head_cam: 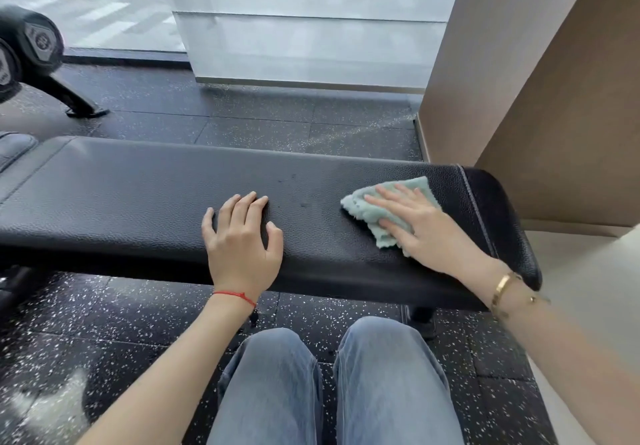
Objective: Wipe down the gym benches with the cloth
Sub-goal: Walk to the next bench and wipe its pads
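A long black padded gym bench runs across the view from left to right. A crumpled light green cloth lies on its right end. My right hand presses flat on the cloth, fingers spread and pointing left. My left hand rests palm down on the bare pad near the bench's middle, fingers apart, holding nothing. A few faint dark marks show on the pad between the two hands.
A tan wall corner stands close behind the bench's right end. A frosted glass panel rises behind. Black gym equipment with a slanted leg stands at far left. The floor is black speckled rubber. My knees in jeans are below.
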Demonstrator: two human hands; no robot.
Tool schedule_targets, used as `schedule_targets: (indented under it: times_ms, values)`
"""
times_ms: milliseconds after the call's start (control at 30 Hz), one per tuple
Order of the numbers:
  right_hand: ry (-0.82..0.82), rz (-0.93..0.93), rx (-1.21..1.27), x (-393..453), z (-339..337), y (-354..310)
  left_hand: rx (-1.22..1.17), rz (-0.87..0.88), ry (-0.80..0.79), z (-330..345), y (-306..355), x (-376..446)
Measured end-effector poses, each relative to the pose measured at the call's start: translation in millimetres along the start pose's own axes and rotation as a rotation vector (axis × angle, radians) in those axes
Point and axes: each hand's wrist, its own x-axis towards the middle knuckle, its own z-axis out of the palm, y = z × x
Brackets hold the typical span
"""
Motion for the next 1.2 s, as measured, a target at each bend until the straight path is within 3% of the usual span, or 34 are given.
schedule_targets:
  times_ms: [100, 167, 300, 433, 567, 667, 833, 933, 1100, 1200]
  values:
    - [0.069, 0.193, -0.134, 67.4, 8.2, 10.9, 0.008, 0.0, 0.006, -0.4, 0.0, -1.1]
    - [0.072, 0.227, -0.201, 104.4, 25.8, -6.9, 0.003, -0.001, 0.006, -1.2, -0.1, -1.4]
    - [0.012, -0.009, -0.087, 90.4, 47.5, -56.6, 0.004, 0.002, 0.0, -1.1, -0.5, -0.6]
    - [-0.001, -0.144, 0.021, 25.9, 33.4, -43.1, -0.002, 0.002, 0.0, -0.3, -1.1, 0.0]
    - [0.056, 0.081, -0.056, 65.0, 16.8, 0.1, -0.002, 0.001, 0.005, 0.1, -1.0, 0.7]
    - [0.077, 0.251, -0.145, 108.7, 27.4, -11.8, -0.004, 0.003, 0.007, -0.7, -0.9, -0.8]
    - [0.043, -0.01, -0.072, 50.2, 53.0, -73.5, -0.009, -0.006, 0.0, -0.9, -1.0, -0.2]
    - [0.052, -0.073, -0.053, -12.5, 44.2, -69.5, -0.017, -0.007, -0.003, -0.3, -1.9, -1.2]
    - [0.154, 0.233, -0.111, 2.3, 13.1, -3.2, -0.023, -0.013, -0.002, -0.1, -0.4, -2.3]
    - [0.143, 0.288, -0.201, 29.9, 32.1, -25.6, -0.021, -0.017, -0.009, -0.5, 1.5, -2.8]
